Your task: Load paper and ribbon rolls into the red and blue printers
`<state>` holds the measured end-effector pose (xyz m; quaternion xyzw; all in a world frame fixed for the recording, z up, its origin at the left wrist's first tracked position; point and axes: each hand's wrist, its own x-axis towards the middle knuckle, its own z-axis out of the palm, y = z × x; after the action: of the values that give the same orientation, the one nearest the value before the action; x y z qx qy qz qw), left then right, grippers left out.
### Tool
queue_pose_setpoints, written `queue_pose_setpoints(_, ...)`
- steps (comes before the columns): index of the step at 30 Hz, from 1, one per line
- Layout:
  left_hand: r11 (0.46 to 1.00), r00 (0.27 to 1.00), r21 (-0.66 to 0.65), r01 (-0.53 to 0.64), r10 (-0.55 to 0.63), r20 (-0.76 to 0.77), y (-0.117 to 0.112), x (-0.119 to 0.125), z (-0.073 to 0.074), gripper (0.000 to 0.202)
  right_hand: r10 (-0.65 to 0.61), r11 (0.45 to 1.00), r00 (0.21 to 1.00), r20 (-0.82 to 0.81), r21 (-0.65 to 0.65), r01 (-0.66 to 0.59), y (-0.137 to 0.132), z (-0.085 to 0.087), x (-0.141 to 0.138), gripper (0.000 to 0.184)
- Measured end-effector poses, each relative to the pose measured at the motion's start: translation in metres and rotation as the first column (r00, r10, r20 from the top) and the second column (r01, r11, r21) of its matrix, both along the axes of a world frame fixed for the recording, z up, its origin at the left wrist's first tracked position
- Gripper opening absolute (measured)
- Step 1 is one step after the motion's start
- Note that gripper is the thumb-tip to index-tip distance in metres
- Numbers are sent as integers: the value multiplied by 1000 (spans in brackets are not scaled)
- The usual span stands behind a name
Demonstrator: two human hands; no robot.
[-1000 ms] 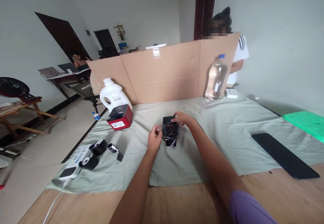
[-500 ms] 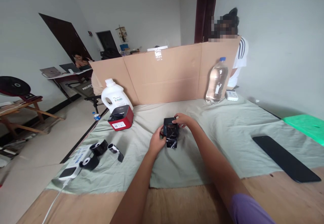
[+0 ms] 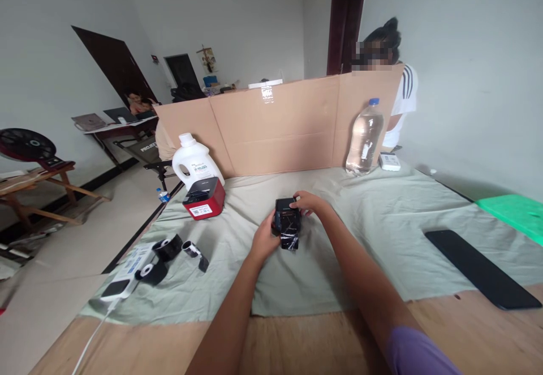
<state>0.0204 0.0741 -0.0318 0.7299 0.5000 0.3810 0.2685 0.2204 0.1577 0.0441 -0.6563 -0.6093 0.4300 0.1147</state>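
Observation:
A small black box-shaped device point(image 3: 285, 204) rests on the green cloth in front of me. A shiny, creased black strip point(image 3: 289, 238) hangs from its near side down onto the cloth. My left hand point(image 3: 267, 236) is closed around the device's left side, with the fingertips partly hidden. From the right, my right hand point(image 3: 309, 202) grips its top right corner, the fingers bent over the edge. To the left lie black rolls point(image 3: 168, 247) and a small loose roll point(image 3: 192, 249) with its end uncurled.
A red and black box-shaped machine point(image 3: 204, 198) stands before a white jug point(image 3: 195, 160). Behind is a cardboard panel point(image 3: 275, 126), with a water bottle point(image 3: 365, 137) at its right. A power strip point(image 3: 121, 284) lies left, a dark flat slab point(image 3: 479, 267) right. A person point(image 3: 405, 98) sits behind the panel.
The whole view has shifted slightly. Both hands keep their hold on the black device, and its hanging strip sits almost the same.

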Motion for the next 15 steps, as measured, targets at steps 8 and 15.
queue_pose_setpoints(8, 1000, 1000, -19, 0, 1, 23, 0, -1, 0, 86, -3, 1000, 1000, -2, 2, 3, -2, 3, 0, 64)
queue_pose_setpoints(15, 1000, 999, -11, 9, -8, 41, -1, -1, 0, 87, 1, 1000, 1000, -11, 2, -1, -2, 3, 0, 64)
